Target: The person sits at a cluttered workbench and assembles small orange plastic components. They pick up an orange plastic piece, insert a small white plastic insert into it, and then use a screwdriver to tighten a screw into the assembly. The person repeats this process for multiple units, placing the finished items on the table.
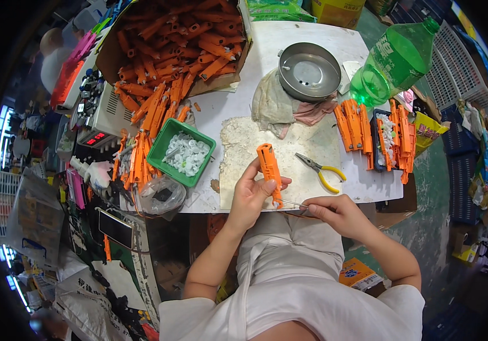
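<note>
My left hand [249, 196] is closed around an orange plastic part [269, 165], a long housing held upright over the table's near edge. In my right hand [339, 215] is a thin metal-tipped tool [295, 203], its exact kind hard to make out; the tip reaches the lower end of the part. Pliers [330, 181] with yellow handles lie on the worn board just beyond my right hand. To the left of my left hand, a green tray [182, 178] holds many small white plastic pieces [187, 152].
A large box [246, 48] heaped with orange parts [158, 108] fills the back left, beside a white device [113, 111]. A metal bowl [312, 71] sits on a cloth [271, 105]. Farther right stand a green bottle [389, 65] and more orange parts [353, 128] around a dark bin [379, 162].
</note>
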Tool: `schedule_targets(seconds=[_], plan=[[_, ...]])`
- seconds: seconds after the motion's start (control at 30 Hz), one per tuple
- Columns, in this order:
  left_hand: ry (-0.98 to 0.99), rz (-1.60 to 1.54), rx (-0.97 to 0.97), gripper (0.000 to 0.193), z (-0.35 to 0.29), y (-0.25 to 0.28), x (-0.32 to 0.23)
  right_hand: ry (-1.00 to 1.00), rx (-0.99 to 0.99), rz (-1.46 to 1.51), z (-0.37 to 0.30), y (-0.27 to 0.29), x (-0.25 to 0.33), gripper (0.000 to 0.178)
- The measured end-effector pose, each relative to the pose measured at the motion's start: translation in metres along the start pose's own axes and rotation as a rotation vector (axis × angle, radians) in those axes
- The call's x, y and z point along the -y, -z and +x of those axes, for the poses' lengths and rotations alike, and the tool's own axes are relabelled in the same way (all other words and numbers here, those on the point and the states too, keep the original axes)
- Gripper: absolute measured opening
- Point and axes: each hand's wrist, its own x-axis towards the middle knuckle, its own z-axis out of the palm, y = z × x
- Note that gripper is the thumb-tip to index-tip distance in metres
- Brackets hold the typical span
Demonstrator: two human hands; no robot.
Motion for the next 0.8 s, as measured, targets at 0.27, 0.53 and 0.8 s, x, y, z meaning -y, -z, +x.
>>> schedule_targets(seconds=[0.27,0.53,0.8], plan=[[-0.016,-0.003,0.085,0.050,0.000,0.002,0.001,-0.180,0.099,0.132,-0.001,0.013,0.020,0.029],[-0.011,-0.031,0.100,0.049,0.000,-0.002,-0.001,-0.185,0.089,0.147,-0.001,0.014,0.015,0.028],[-0.039,-0.045,-0.079,0.043,-0.009,-0.013,0.015,0.364,-0.063,-0.577,-0.005,-0.002,0.000,0.029]])
